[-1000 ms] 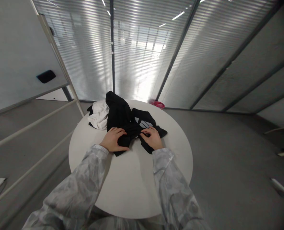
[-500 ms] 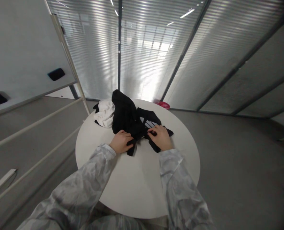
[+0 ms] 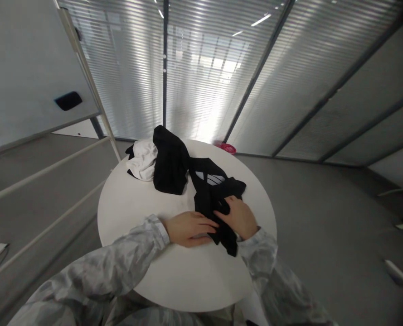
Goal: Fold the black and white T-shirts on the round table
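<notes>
A black garment (image 3: 210, 199) with white stripes on a grey-white patch lies bunched toward the right of the round white table (image 3: 187, 280). My left hand (image 3: 189, 228) rests on its near edge, fingers stretched out and lying flat over the cloth. Across from it, my right hand (image 3: 241, 218) is closed on the same cloth, thumb and fingers curved around a fold; the fingertips are partly hidden. To the left, a separate-looking black cloth (image 3: 170, 165) lies on the table against a crumpled white cloth (image 3: 143, 158).
A whiteboard (image 3: 27, 59) on a pale metal frame stands at the left. Behind the table runs a ribbed glass partition (image 3: 201, 90) with dark posts. Something pink (image 3: 227, 148) shows past the table's far edge. Pale bars lie low at the right.
Both hands have moved right and nearer to me, along with the striped black garment. It now lies more spread out and apart from the black cloth on the left.
</notes>
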Demonstrator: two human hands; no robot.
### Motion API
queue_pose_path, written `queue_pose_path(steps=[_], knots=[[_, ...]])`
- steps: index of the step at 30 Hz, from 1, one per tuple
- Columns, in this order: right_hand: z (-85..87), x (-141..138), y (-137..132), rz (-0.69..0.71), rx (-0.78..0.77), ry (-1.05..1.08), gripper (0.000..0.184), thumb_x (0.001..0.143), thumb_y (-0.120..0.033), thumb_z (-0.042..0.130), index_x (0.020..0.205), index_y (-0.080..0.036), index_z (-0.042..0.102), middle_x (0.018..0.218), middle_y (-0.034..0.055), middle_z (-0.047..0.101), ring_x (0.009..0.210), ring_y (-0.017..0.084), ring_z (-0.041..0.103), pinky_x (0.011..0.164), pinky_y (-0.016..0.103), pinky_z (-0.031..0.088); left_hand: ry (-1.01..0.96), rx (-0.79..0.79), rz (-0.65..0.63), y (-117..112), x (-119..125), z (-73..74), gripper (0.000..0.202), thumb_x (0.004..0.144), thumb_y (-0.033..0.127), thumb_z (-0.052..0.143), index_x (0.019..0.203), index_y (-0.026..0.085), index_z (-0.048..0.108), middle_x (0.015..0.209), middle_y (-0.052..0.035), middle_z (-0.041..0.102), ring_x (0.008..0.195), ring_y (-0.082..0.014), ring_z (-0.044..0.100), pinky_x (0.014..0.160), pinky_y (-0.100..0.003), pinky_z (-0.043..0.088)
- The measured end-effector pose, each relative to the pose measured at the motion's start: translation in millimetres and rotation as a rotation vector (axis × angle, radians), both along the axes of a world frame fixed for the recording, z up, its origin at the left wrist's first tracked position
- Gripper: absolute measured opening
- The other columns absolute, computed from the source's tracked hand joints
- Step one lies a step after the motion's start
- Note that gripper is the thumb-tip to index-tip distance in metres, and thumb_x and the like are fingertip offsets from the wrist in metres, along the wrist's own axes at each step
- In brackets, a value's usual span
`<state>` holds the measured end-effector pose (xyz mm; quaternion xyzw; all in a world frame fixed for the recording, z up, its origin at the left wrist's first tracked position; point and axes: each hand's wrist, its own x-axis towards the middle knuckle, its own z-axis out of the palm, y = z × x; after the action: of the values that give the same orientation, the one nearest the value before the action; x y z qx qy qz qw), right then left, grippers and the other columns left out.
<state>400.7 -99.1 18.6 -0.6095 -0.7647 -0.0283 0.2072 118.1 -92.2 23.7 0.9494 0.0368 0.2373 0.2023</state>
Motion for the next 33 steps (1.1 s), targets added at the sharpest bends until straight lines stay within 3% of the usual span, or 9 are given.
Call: queue_pose_path(steps=[3,7,11,13,16,21,25,29,33], knots=[[5.2,10,1,0.092,-0.087,-0.041,0.016,0.088,-0.026,0.081,0.103,-0.026,0.075,0.106,0.0103,0.077,0.095,0.031,0.074,0.087,0.042,0.058,-0.034,-0.013,0.087,11,-5,15.4,0.029,0.11,0.033,0.055,0.133,0.027,0.072,0.14,-0.0097,0.076,0.122,-0.0244,0.075,0.11,-0.042,0.057],[16.0,33,6,0.243,-0.245,-0.008,0.035,0.079,-0.006,0.066,0.107,-0.025,0.074,0.111,0.0089,0.079,0.107,0.031,0.074,0.1,0.045,0.058,-0.066,0.055,0.347,49,-13,25.1,0.036,0.109,0.037,0.057,0.141,0.025,0.069,0.153,-0.0123,0.067,0.137,-0.0294,0.066,0.12,-0.05,0.05],[22.7,56,15,0.377,-0.37,0.072,0.045,0.069,-0.003,0.059,0.104,-0.026,0.075,0.119,0.0046,0.081,0.119,0.029,0.075,0.127,0.053,0.044,0.013,0.158,0.445,90,-7,10.1,0.063,0.106,0.054,0.063,0.16,0.022,0.056,0.172,-0.0162,0.048,0.156,-0.0366,0.048,0.132,-0.058,0.035],[22.8,64,19,0.395,-0.415,0.13,0.045,0.069,-0.004,0.059,0.105,-0.027,0.075,0.123,0.0027,0.082,0.122,0.029,0.075,0.132,0.053,0.038,0.083,0.173,0.441,103,0,-0.5,0.069,0.105,0.061,0.062,0.161,0.021,0.055,0.17,-0.0162,0.05,0.156,-0.0367,0.048,0.132,-0.057,0.034],[18.7,76,23,0.381,-0.448,0.201,0.042,0.073,-0.008,0.062,0.108,-0.028,0.077,0.128,0.0027,0.081,0.126,0.029,0.074,0.129,0.052,0.043,0.187,0.172,0.462,107,10,-8.5,0.062,0.105,0.063,0.06,0.151,0.021,0.064,0.155,-0.0146,0.064,0.14,-0.0347,0.061,0.121,-0.051,0.045],[6.8,107,40,0.329,-0.347,0.175,0.041,0.075,-0.01,0.065,0.109,-0.028,0.08,0.143,0.0051,0.075,0.14,0.032,0.066,0.126,0.055,0.046,0.24,0.246,0.466,84,18,0.9,0.056,0.105,0.066,0.057,0.131,0.018,0.072,0.13,-0.0148,0.071,0.112,-0.0321,0.068,0.099,-0.047,0.052],[1.7,125,69,0.268,-0.253,0.078,0.049,0.07,-0.006,0.06,0.107,-0.028,0.082,0.145,0.0041,0.074,0.135,0.031,0.069,0.125,0.056,0.048,0.258,0.238,0.386,42,31,4.4,0.057,0.106,0.068,0.053,0.117,0.015,0.073,0.115,-0.0162,0.071,0.102,-0.0311,0.069,0.092,-0.046,0.053],[2.4,117,100,0.189,-0.134,-0.021,0.054,0.074,-0.009,0.063,0.122,-0.026,0.081,0.147,0.0076,0.073,0.137,0.032,0.068,0.124,0.054,0.05,0.241,0.125,0.278,-13,56,7.3,0.066,0.104,0.072,0.054,0.129,0.012,0.07,0.114,-0.0173,0.072,0.1,-0.0327,0.073,0.087,-0.045,0.056],[6.0,104,113,0.142,-0.053,-0.024,0.059,0.082,-0.022,0.071,0.141,-0.023,0.072,0.151,0.0122,0.07,0.14,0.036,0.065,0.126,0.056,0.047,0.174,-0.088,0.047,-35,66,33.6,0.065,0.105,0.066,0.059,0.148,0.017,0.061,0.126,-0.012,0.077,0.104,-0.0273,0.077,0.082,-0.038,0.059]])
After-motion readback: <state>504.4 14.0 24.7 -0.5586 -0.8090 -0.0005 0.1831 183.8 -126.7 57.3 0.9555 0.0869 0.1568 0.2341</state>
